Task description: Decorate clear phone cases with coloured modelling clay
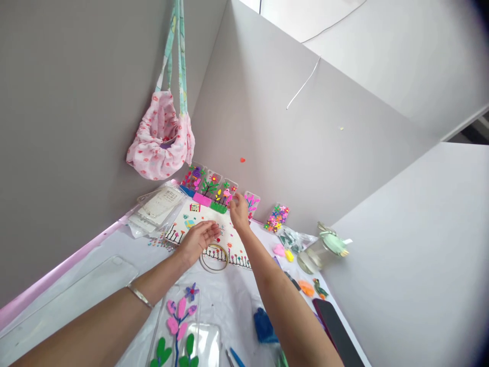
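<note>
My right hand (239, 211) reaches to the back of the table, its fingers closed at the right edge of a clear phone case (226, 191) decorated with a pink bird and yellow flowers. Its fingertips are partly hidden. My left hand (199, 239) hovers with loosely stretched fingers over a white sheet painted with flowers (237, 250), holding nothing. Below it lies a ring-shaped roll (214, 257). Two more decorated cases lean to the left, one with a red flower (213, 179) and one with a purple shape (194, 176). A case with pink petals (252, 201) stands to the right.
A case covered in small flowers (277, 217) leans farther right, near a glass jar (311, 259). Clear packets (162, 206) lie left. In front are a pink-flowered case (179, 326), blue clay (265, 326) and a dark phone (336, 331). A pink cloth bag (158, 158) hangs on the wall.
</note>
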The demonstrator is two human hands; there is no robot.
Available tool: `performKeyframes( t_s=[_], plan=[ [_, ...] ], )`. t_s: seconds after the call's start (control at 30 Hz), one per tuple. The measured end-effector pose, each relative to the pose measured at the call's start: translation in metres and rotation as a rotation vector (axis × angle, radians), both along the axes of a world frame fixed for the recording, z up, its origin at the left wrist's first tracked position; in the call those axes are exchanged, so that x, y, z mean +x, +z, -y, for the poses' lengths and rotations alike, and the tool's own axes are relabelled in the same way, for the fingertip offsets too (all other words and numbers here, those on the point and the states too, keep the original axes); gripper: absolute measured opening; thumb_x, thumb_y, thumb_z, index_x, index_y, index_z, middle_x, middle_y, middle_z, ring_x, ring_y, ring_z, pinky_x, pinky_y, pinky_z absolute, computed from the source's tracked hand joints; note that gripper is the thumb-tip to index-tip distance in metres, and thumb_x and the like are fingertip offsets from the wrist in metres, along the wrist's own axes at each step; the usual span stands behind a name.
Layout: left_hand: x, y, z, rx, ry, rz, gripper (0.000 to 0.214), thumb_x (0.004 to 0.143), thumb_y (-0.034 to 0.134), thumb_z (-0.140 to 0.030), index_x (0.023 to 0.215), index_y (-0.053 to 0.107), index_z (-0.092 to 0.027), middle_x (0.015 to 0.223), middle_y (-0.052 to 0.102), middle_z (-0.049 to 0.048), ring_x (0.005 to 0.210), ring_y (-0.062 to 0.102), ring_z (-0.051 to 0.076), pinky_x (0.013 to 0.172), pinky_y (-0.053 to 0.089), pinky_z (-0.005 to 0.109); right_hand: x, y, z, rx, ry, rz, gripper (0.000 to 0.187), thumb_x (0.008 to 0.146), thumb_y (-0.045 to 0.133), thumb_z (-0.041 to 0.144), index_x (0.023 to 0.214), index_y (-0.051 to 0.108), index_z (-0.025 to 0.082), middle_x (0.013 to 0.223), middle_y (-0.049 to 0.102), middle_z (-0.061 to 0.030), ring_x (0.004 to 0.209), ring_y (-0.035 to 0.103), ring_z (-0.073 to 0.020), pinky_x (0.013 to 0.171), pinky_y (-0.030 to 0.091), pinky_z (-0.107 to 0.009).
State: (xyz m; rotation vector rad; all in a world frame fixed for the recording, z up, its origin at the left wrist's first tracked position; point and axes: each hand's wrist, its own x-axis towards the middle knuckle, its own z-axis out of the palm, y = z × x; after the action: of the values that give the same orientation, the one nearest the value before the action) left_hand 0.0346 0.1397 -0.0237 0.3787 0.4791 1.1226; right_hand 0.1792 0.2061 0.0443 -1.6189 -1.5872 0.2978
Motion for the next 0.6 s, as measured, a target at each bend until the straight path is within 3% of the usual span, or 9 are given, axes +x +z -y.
performKeyframes(
  t_s=[0.13,0.23,0.3,0.47,0.6],
  plan=[
    [-0.011,0.015,-0.008,-0.045,0.051,0.090,0.028,0.098,0.064,-0.031,0.121,0.063,-0.015,0.118,0.066,0.0090,0.095,0.068,0.021,0.080,0.060,0.039,-0.011,0.014,0.069,-0.161,0.217,0.051,0.024,0.101,0.045,0.018,0.117,0.064,0.018,0.099,0.073,-0.0050,0.074,0.068,-0.0151,0.071,0.055,-0.030],
    [-0.019,0.032,-0.012,-0.051,0.093,0.151,0.028,0.098,0.063,-0.031,0.121,0.062,-0.015,0.117,0.067,0.0086,0.093,0.068,0.021,0.079,0.060,0.038,-0.020,0.017,0.132,-0.306,0.425,0.141,0.021,0.095,0.051,0.015,0.103,0.070,0.020,0.087,0.075,-0.0014,0.068,0.068,-0.0145,0.066,0.052,-0.026],
    [-0.023,0.046,-0.012,-0.042,0.116,0.185,0.027,0.098,0.063,-0.030,0.120,0.063,-0.015,0.115,0.067,0.0082,0.091,0.068,0.020,0.077,0.060,0.037,-0.026,0.015,0.169,-0.370,0.517,0.213,0.016,0.092,0.059,0.019,0.102,0.071,0.020,0.094,0.075,-0.0039,0.076,0.069,-0.0170,0.072,0.052,-0.028],
    [-0.035,0.090,-0.009,0.008,0.148,0.219,0.024,0.098,0.063,-0.029,0.118,0.063,-0.015,0.110,0.068,0.0068,0.085,0.068,0.018,0.071,0.060,0.033,-0.039,0.019,0.233,-0.402,0.523,0.341,0.038,0.093,0.059,0.021,0.130,0.060,0.013,0.120,0.067,-0.0197,0.102,0.067,-0.0311,0.090,0.051,-0.047],
    [-0.044,0.131,0.002,0.081,0.158,0.218,0.019,0.099,0.063,-0.029,0.110,0.064,-0.014,0.098,0.068,0.0038,0.074,0.066,0.014,0.064,0.058,0.029,-0.058,0.031,0.264,-0.357,0.548,0.271,0.038,0.097,0.048,0.019,0.134,0.058,0.016,0.123,0.067,-0.0184,0.114,0.064,-0.0329,0.095,0.049,-0.050]
  ],
)
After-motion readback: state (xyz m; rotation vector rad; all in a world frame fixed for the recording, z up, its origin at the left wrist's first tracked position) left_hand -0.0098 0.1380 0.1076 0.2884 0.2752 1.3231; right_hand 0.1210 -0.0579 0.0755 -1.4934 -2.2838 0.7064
